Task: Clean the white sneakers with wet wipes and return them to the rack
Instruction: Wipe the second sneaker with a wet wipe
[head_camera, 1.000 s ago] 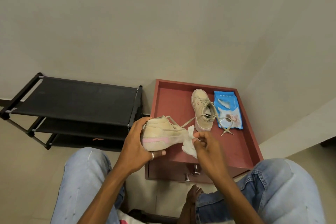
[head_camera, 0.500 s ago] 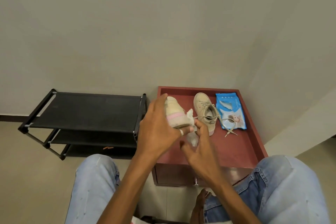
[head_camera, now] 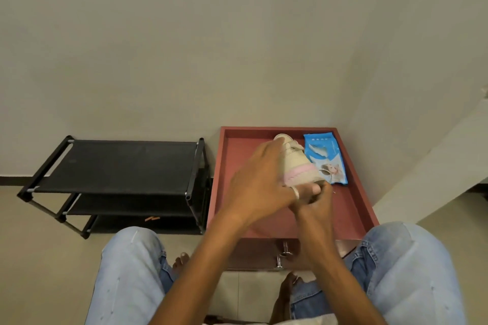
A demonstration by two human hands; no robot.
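My left hand (head_camera: 260, 187) grips a cream sneaker with a pink stripe (head_camera: 298, 167) from the left and holds it tilted above the red table (head_camera: 355, 192). Just below it, my right hand (head_camera: 315, 206) has its fingers curled against the sneaker's lower end. The wet wipe it held a moment ago is hidden between my hands. Only the toe of the second sneaker (head_camera: 280, 136) shows on the table, behind the raised shoe. The blue wet-wipes pack (head_camera: 323, 155) lies at the table's back right.
A black three-shelf shoe rack (head_camera: 118, 166) stands on the floor left of the table, its top shelf bare. The table's drawer front with a metal handle (head_camera: 284, 253) faces me between my knees in blue jeans. Walls close in behind and on the right.
My left hand has turned the sneaker and carried it up and to the right, over the second sneaker. My right hand has moved under it, and the wipe has gone out of sight.
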